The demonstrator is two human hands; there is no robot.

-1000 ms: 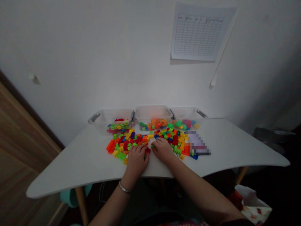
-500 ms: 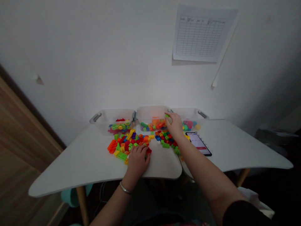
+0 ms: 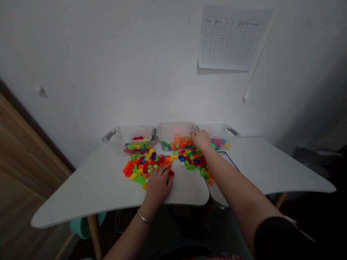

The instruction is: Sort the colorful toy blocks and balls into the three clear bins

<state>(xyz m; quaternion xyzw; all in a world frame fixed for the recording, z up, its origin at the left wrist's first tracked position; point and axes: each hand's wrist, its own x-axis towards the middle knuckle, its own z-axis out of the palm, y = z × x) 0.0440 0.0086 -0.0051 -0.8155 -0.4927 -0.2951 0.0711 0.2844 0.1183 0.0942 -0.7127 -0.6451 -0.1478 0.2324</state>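
My left hand [image 3: 159,181] rests at the near right edge of a heap of toy building blocks [image 3: 141,169], its fingers spread over them. A red block [image 3: 171,173] shows beside the thumb and fingertips. My right hand [image 3: 201,140] reaches over the right end of the middle clear plastic box [image 3: 176,129], which holds orange, green and blue pieces. Its fingers are curled together, and whatever they hold is hidden. Under the right wrist lies a second group of blocks [image 3: 191,159], mostly red, green and blue.
A left clear box [image 3: 119,135] and a right clear box [image 3: 222,130] hold colourful pieces. A phone [image 3: 227,159] lies partly under my right forearm. White tabletops [image 3: 94,191] meet at a seam. A printed sheet [image 3: 233,39] hangs on the wall.
My right hand has tipped downward, and the green block seen at its fingertips is out of sight. The right forearm now covers more of the phone. My left hand has stayed put.
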